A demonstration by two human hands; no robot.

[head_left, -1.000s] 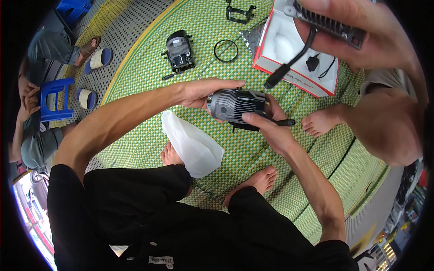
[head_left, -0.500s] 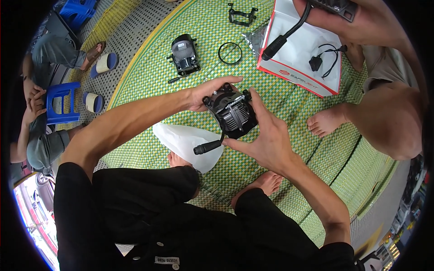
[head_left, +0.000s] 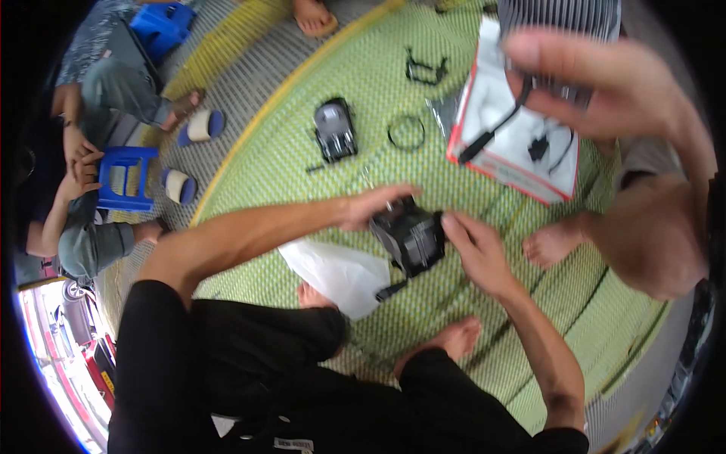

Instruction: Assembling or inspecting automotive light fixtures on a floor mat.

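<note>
Fingers (head_left: 392, 195) of the left hand (head_left: 369, 206) and right hand (head_left: 482, 256) are gripping a black lamp (head_left: 414, 240), holding it over the green mat (head_left: 261, 178), cord (head_left: 391, 291) dangling! A white bag (head_left: 340, 276) is lying close by; farther out, another lamp (head_left: 335, 130) is sitting near a black ring (head_left: 389, 136).

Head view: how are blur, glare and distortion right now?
Head view: the black device between the left hand and right hand is blurred, as is the green mat; head view: bright glare washes out the lower-left background; head view: the mat's yellow border looks curved, and the corners are black.
</note>
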